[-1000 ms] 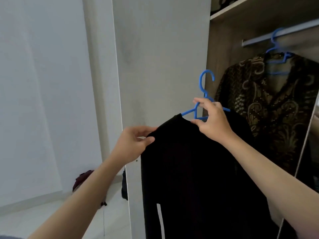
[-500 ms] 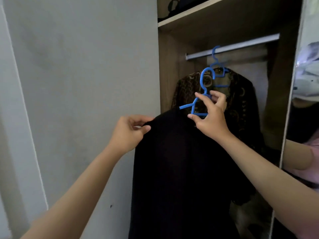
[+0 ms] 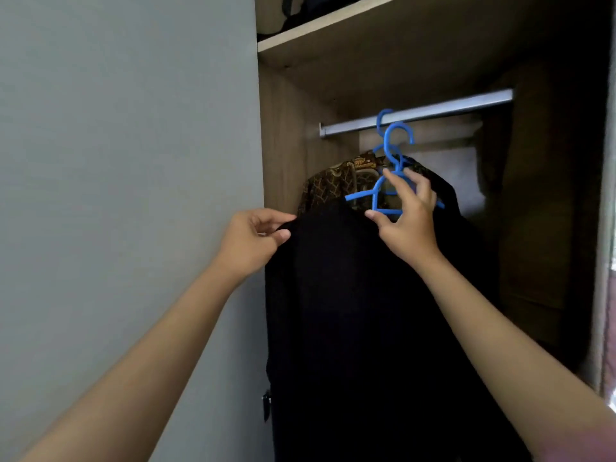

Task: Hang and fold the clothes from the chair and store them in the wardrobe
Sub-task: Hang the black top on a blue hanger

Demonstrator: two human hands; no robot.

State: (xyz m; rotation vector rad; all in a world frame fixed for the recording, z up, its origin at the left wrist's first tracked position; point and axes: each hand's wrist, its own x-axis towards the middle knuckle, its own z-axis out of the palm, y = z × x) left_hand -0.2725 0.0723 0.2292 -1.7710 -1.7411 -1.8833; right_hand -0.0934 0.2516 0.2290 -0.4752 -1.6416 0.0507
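- Both of my hands were raised in front of the open wardrobe [image 3: 293, 135], each closed on part of the same load.
- My right hand [image 3: 408, 225] gripped the blue hanger [image 3: 380, 195] at its neck, thumb under the lower bar and fingers curled over the top, so the hand was half closed around the plastic.
- My left hand [image 3: 253, 240] pinched the shoulder of the black garment [image 3: 360, 311] between thumb and forefinger, the other fingers folded in.
- The black garment draped from that hanger and hung straight down between my forearms, just inside the wardrobe opening.
- The hanger's hook stood upright just below the metal rail [image 3: 433, 111]; I could not tell whether it touched the rail.
- Behind it a brown patterned shirt [image 3: 336, 181] already hung on a second blue hanger [image 3: 383, 116], whose hook sat over the rail.
- A wooden shelf [image 3: 333, 25] ran above the rail, with something dark lying on it.
- The grey wardrobe door [image 3: 133, 161] filled the left side, close beside my left hand.
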